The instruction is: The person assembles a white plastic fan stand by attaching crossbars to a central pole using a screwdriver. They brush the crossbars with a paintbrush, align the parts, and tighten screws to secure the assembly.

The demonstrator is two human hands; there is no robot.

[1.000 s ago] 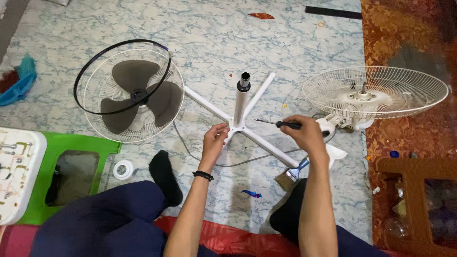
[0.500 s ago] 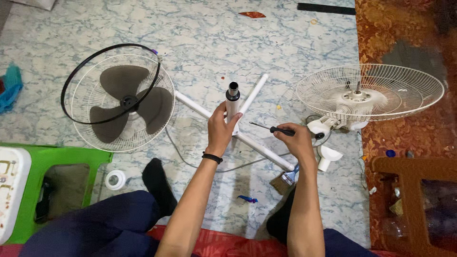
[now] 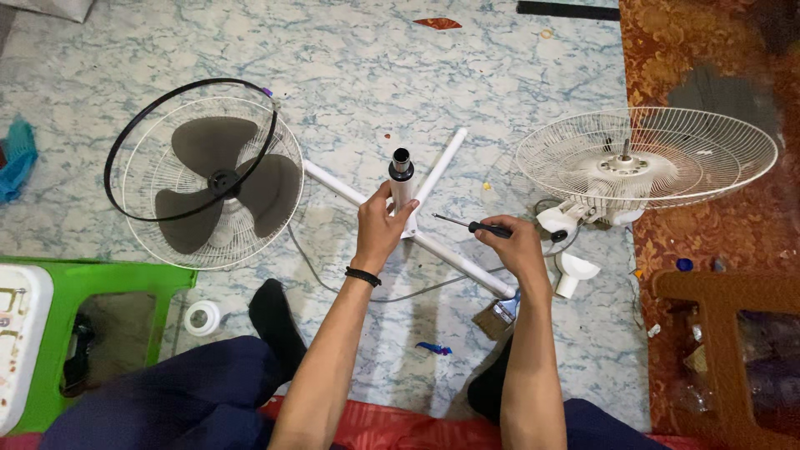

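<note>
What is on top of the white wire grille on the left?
A grey three-blade fan propeller and a tilted black ring rest on the white wire grille. The floor beneath the blades is hidden.

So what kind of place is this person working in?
Probably a home floor used as a repair spot: marbled vinyl flooring, a patterned rug, and a dismantled pedestal fan, its cross base and wire guard spread about.

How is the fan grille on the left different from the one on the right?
The left grille lies flat on the floor with a dark three-blade propeller and a black ring on it. The right grille is bare of blades, raised on the white motor housing. Both are round, white wire guards.
</note>
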